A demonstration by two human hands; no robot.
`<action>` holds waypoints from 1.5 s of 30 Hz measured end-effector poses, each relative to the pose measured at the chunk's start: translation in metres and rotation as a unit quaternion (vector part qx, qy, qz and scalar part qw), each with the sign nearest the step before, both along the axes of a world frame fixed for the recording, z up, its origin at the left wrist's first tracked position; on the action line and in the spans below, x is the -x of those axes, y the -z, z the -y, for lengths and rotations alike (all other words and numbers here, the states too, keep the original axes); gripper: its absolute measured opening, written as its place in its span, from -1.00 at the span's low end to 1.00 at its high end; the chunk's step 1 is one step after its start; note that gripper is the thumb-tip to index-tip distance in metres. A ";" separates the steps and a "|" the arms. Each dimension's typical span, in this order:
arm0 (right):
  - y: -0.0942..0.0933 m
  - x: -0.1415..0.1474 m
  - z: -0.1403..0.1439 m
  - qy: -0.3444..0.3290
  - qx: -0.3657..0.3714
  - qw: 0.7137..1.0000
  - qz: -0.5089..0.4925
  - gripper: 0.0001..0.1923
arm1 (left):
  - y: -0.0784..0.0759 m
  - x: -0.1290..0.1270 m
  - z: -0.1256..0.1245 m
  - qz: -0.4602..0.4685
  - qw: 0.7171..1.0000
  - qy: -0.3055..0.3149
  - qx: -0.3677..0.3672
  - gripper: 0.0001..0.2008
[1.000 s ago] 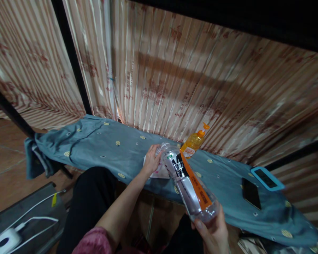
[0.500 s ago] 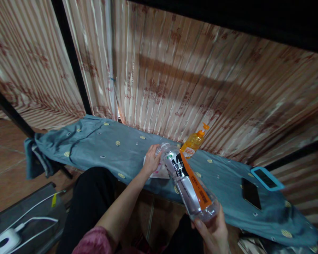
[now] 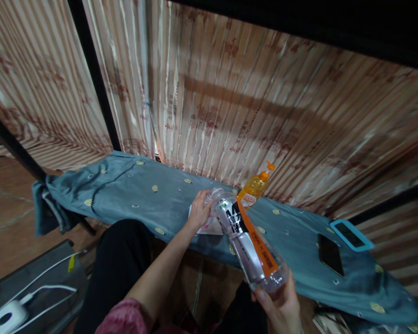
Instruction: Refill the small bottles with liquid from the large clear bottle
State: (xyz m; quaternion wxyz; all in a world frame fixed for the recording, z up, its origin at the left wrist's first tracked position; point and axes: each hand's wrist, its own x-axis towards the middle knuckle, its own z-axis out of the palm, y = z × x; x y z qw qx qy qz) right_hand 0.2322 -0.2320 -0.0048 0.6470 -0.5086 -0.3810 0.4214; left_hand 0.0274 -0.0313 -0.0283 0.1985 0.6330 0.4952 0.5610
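Both hands work a clear plastic bottle tilted over the cloth-covered desk: right hand grips its base, left hand closes around the neck, beside an orange bottle and two phones.

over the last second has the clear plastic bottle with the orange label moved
No. The clear plastic bottle with the orange label keeps its tilt, its neck just left of the yellow bottle with the orange cap on the blue cloth.
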 end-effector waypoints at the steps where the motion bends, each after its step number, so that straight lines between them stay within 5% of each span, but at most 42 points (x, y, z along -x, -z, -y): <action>1: 0.000 0.000 0.000 0.002 0.001 1.000 0.000 -0.05 | 0.000 0.000 0.000 0.000 1.000 -0.002 -0.001 -0.72; 45: 0.004 -0.001 0.000 0.011 -0.012 1.000 0.026 -0.08 | 0.002 -0.002 -0.001 -0.006 1.000 -0.012 -0.006 -0.75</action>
